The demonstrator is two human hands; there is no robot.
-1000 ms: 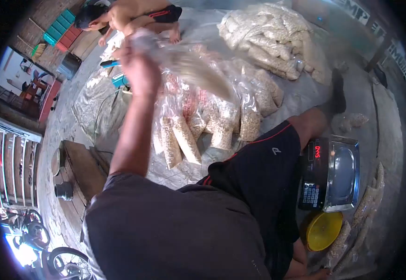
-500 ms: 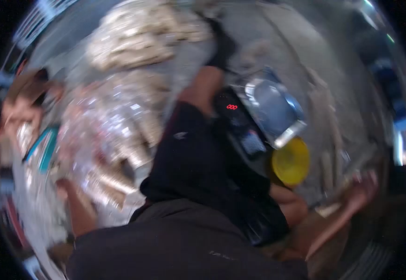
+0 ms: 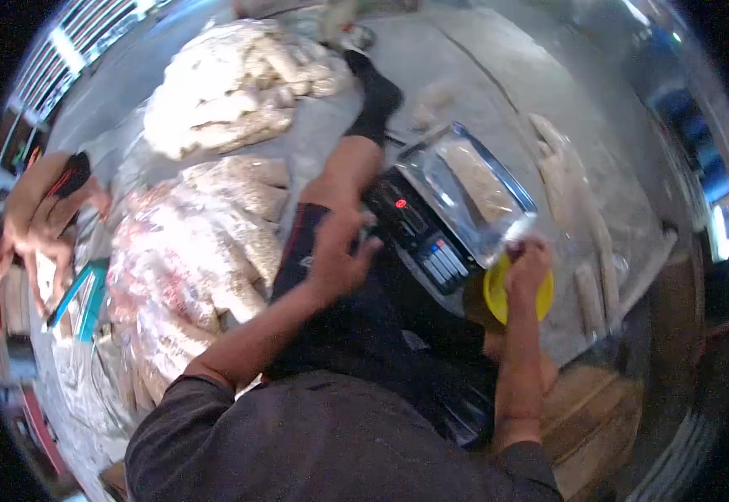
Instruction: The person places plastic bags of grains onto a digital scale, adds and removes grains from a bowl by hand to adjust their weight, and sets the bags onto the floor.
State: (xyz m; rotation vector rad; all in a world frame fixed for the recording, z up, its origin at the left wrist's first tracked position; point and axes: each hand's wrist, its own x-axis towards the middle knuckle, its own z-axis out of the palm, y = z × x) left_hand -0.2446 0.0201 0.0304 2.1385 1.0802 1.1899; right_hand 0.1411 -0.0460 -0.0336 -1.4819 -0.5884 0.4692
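Note:
A black digital scale [image 3: 415,224] with a red-lit display stands between my legs. On its shiny metal tray [image 3: 525,191] lies a clear plastic bag [image 3: 475,180] with tan contents. My right hand [image 3: 528,266] is closed on the bag's near end, above a yellow bowl [image 3: 493,293] that it partly covers. Over my thigh, left of the scale, hovers my left hand [image 3: 339,255], its fingers loosely bent and apart, with nothing clearly in them.
Several filled clear bags [image 3: 205,243] are heaped on my left, with a larger pale pile [image 3: 231,88] beyond. A co-worker [image 3: 42,205] bends down at far left beside a teal object [image 3: 88,301]. Long plastic-wrapped pieces [image 3: 578,192] lie right of the scale.
The bag with tan contents now lies on the scale tray, which was bare. My left hand came in from the bag heap; my right hand came in from the far right.

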